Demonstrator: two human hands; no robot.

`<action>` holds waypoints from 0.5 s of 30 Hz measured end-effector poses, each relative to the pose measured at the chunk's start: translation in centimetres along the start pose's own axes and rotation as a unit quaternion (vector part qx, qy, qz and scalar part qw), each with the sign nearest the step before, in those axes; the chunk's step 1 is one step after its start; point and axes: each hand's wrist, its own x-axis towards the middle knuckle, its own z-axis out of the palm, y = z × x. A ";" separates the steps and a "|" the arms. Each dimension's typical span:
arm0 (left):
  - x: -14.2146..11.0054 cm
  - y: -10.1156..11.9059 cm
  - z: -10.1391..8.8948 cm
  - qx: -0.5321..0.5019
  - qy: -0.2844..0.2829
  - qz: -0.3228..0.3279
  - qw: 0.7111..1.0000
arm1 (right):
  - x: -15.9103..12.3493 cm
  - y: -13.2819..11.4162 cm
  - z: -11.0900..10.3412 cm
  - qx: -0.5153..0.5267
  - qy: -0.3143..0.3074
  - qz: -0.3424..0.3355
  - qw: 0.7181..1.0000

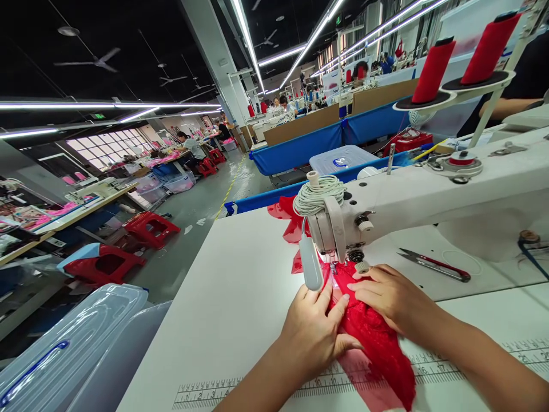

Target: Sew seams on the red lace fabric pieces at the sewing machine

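A piece of red lace fabric [364,320] runs from under the presser foot [333,266] of the white sewing machine [403,189] toward the table's front edge. Sheer pinkish-red fabric [364,375] lies along its left side and partly beneath it. My left hand [315,323] holds the fabric's left edge, fingertips close in front of the presser foot. On the lace's right side, my right hand [392,297] grips it with bent fingers. Behind the needle area, red sheer pieces [294,220] spread over the white table [223,292]. The needle tip itself is too small to make out.
Thread snips [435,264] lie right of the machine head. A small grey lamp [311,264] hangs beside the needle. Printed ruler marks [206,393] cross the table front. Red thread cones [433,71] stand above. Clear lidded bins [72,343] and red stools [152,229] are at left.
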 end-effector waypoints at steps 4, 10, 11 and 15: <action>-0.1 -0.4 0.1 0.006 -0.010 0.000 1.000 | 0.1 0.1 0.0 -0.008 -0.003 -0.004 1.000; 0.0 -1.0 0.2 0.028 -0.012 0.008 0.999 | 0.2 0.1 -0.1 -0.024 -0.022 -0.001 0.999; 0.1 -1.1 0.2 0.031 -0.015 0.009 0.999 | 0.3 0.1 -0.2 -0.026 -0.025 0.000 0.999; 0.2 -1.1 -0.1 0.017 -0.019 0.008 1.000 | 0.4 0.2 -0.3 -0.028 -0.030 -0.003 0.999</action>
